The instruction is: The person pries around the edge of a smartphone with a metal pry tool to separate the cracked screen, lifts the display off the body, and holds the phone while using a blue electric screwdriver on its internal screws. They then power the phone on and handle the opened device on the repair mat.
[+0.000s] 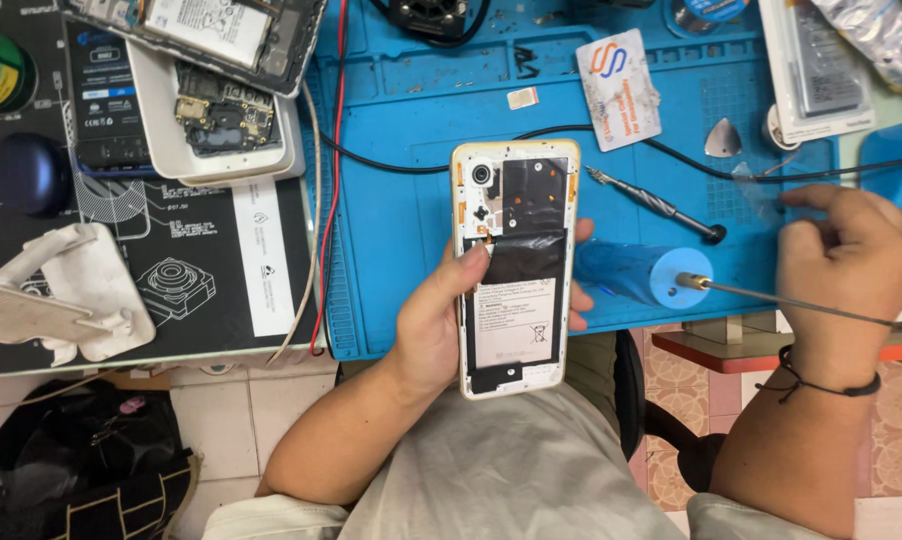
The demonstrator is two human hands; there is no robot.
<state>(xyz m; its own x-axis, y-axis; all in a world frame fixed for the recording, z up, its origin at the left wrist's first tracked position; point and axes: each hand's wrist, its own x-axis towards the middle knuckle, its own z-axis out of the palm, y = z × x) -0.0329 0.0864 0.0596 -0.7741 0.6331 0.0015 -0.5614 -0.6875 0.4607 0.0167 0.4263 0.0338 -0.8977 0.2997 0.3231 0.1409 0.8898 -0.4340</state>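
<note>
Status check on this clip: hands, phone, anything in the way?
Left hand grips opened phone, back cover off. Right hand pinches thin metal rod. Blue cylinder beside the phone.

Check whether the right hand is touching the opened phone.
Apart. The head view shows the right hand well off to the side of the phone, with blue mat between them; only the left hand holds it.

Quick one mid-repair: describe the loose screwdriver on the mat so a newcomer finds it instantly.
Start at the blue work mat. Right of the opened phone in the left hand, a slim dark screwdriver lies slanted, round cap at lower right. Unlike the long metal rod by the right hand, nobody touches it.
</note>
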